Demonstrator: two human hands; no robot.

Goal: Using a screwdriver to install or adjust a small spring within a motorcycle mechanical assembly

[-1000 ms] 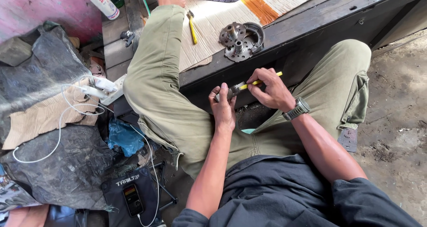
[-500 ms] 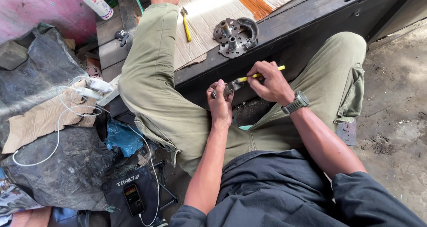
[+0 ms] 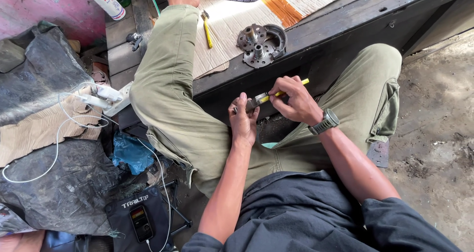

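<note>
The person sits with both legs up against the dark wooden counter (image 3: 345,22), and both hands work just below its near edge, between the knees. The left hand (image 3: 243,121) has its fingers closed around a small grey metal part (image 3: 253,103), thumb pressed up along it. The right hand (image 3: 295,101) has its fingers pinched narrow around a slim yellow-handled tool (image 3: 286,90), whose metal end meets the part just above the left thumb. What kind of tip the tool has is too small to tell.

To do this step well, it seems the left hand should brace the part hard, perhaps resting the wrist on the olive-green trouser leg (image 3: 173,99), so the tool's push does not twist the part loose. The right hand holds near the tool's working end, which likely gives fine control; keeping the shaft in line with the part would lessen the chance of the tip slipping toward the left thumb. Anything that drops here may fall into the gap below the counter's edge.

On the counter, on a sheet of brown cardboard (image 3: 224,24), lies a round grey metal hub assembly (image 3: 261,44), with a second yellow-handled tool (image 3: 207,29) near the counter's left part.
</note>
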